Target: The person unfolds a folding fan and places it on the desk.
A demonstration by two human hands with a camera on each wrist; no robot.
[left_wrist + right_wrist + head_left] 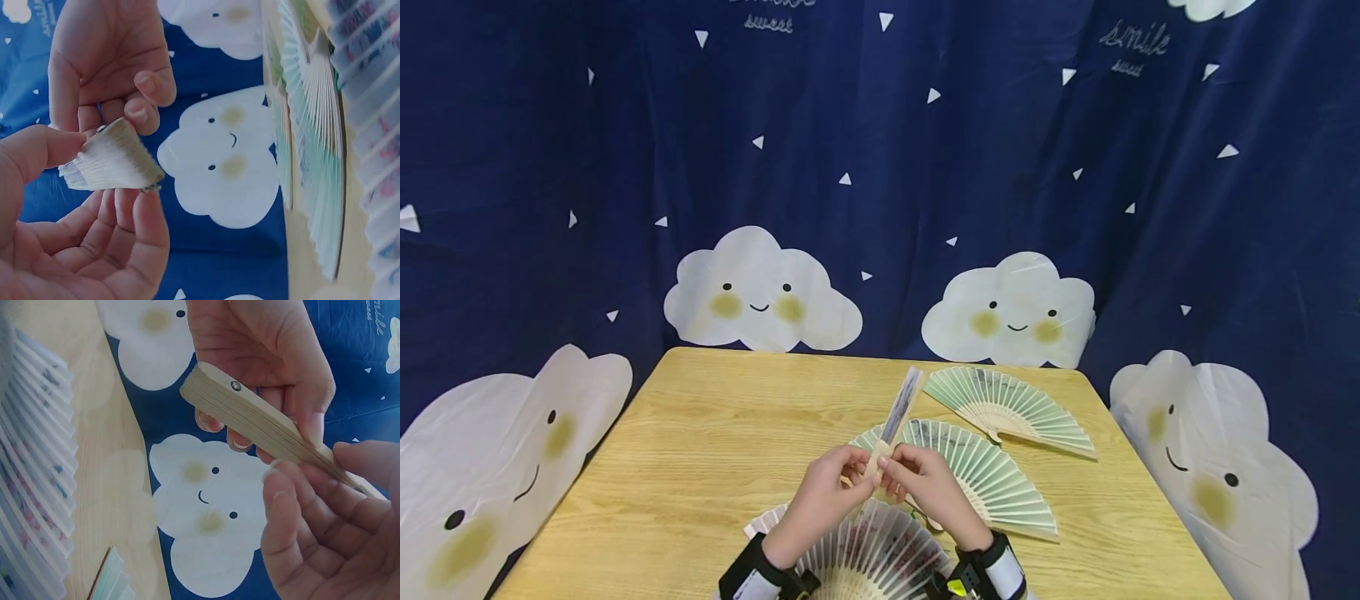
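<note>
A folded fan with pale wooden ribs and a grey-patterned leaf slants upward above the table. My left hand grips its rib end between thumb and fingers. On the other side, my right hand pinches the same fan with thumb and fingertips. In the right wrist view, the metal rivet shows near the rounded end of the ribs. Below the hands lies a spread white fan with a reddish floral print, partly hidden by the forearms. Behind the right hand is a spread green fan.
Another spread green fan lies at the back right of the wooden table. A dark blue curtain with white clouds hangs behind the table and at its sides.
</note>
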